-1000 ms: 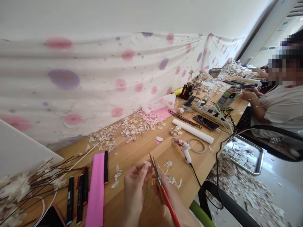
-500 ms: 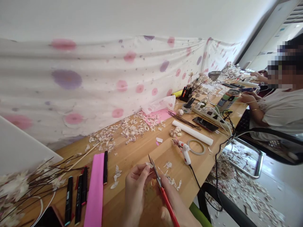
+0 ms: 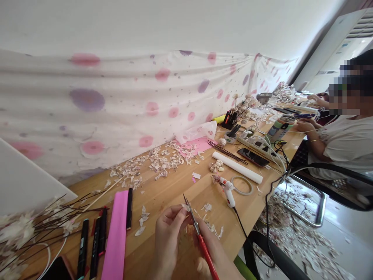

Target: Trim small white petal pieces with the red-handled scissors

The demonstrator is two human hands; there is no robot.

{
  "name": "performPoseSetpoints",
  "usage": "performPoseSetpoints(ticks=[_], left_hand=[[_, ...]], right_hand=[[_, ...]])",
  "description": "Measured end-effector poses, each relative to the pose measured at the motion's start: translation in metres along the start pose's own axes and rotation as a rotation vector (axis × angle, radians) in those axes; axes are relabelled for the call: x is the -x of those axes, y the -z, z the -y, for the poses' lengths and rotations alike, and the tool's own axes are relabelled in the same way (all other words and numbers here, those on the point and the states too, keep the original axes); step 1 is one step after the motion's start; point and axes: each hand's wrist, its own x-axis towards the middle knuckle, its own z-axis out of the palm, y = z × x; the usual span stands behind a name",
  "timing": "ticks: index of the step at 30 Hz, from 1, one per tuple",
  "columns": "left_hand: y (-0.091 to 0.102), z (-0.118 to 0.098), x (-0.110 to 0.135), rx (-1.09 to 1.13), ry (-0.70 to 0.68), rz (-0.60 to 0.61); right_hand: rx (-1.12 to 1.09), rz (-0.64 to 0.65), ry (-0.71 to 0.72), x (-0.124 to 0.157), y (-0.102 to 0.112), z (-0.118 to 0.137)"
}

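My left hand pinches a small pale shell flake between thumb and fingertips, at the near edge of the wooden table. My right hand grips red-handled scissors, and their thin pointed blades rise to the flake's side. The blades look very close to the flake, but I cannot tell whether they touch it. Several white flakes and scraps lie around both hands.
On the table are a pink paper roll, several marker pens, a hot glue gun, a power strip and a phone. Shell scraps cover the far table and floor. A co-worker sits at the right.
The whole view has drifted slightly as my head moves. My hands stay close together, still holding the flake and the scissors, with the blades near the flake.
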Motion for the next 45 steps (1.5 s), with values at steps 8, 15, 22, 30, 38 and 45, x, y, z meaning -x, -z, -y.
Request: performPoseSetpoints(ticks=[8,15,22,30,38,45], left_hand=[[-0.002,0.000,0.001,0.009,0.023,-0.025],[-0.003,-0.001,-0.001,-0.005,0.041,-0.013],[0.001,-0.003,-0.002,-0.073,0.042,0.045],[0.006,-0.010,-0.004,-0.137,0.073,0.110],[0.005,-0.016,-0.002,-0.157,0.073,0.105],[0.007,-0.011,-0.005,-0.192,0.067,0.106]], right_hand=[[-0.046,-0.016,0.003,-0.001,0.002,0.004],[0.037,-0.026,-0.040,0.002,0.004,-0.006],[0.073,-0.044,-0.071,0.007,0.006,-0.005],[0.062,-0.014,-0.122,0.012,0.012,-0.012],[0.001,0.045,-0.142,0.016,0.015,-0.001],[0.060,0.057,-0.162,0.013,0.015,0.003]])
